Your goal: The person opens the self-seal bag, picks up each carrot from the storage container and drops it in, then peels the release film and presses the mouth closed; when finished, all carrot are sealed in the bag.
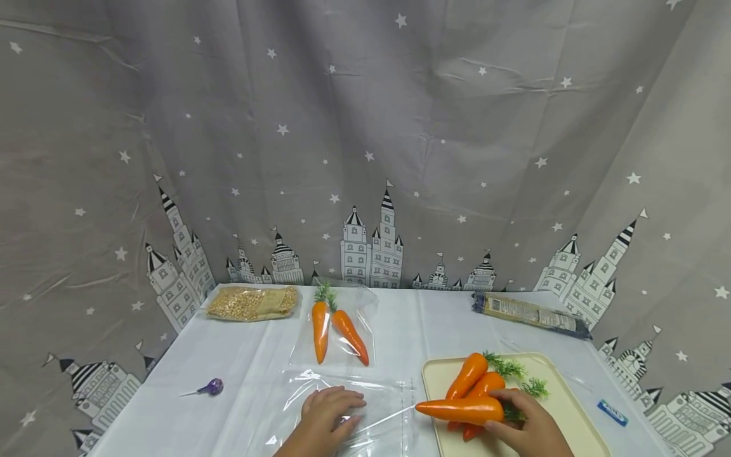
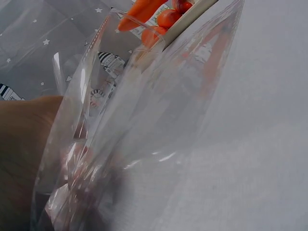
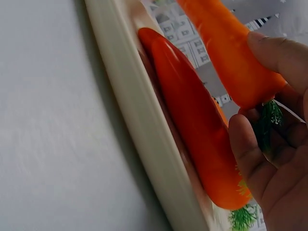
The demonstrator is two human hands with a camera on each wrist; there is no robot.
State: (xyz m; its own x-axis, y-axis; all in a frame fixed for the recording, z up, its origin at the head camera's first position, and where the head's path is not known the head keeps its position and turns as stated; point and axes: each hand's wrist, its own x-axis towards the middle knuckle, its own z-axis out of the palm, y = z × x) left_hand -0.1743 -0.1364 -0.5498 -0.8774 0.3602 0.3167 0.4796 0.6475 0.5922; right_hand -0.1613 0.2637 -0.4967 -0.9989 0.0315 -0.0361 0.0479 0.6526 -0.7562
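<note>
My right hand (image 1: 514,422) grips an orange carrot (image 1: 459,410) by its leafy end and holds it level, tip pointing left past the left rim of a cream tray (image 1: 562,397). The right wrist view shows thumb and fingers (image 3: 248,149) curled round that carrot (image 3: 231,57) above another carrot (image 3: 192,120) lying against the tray rim (image 3: 139,125). Two more carrots (image 1: 471,376) lie in the tray. My left hand (image 1: 337,412) rests flat on a clear plastic bag (image 1: 377,406) on the white table. In the left wrist view the bag (image 2: 144,134) bulges up beside the hand (image 2: 24,144).
A second clear bag holding two carrots (image 1: 337,330) lies behind the empty one. A packet of grains (image 1: 251,303) sits at the back left, a long pasta packet (image 1: 531,314) at the back right. A purple lollipop (image 1: 211,386) lies left, a small blue item (image 1: 612,412) right of the tray.
</note>
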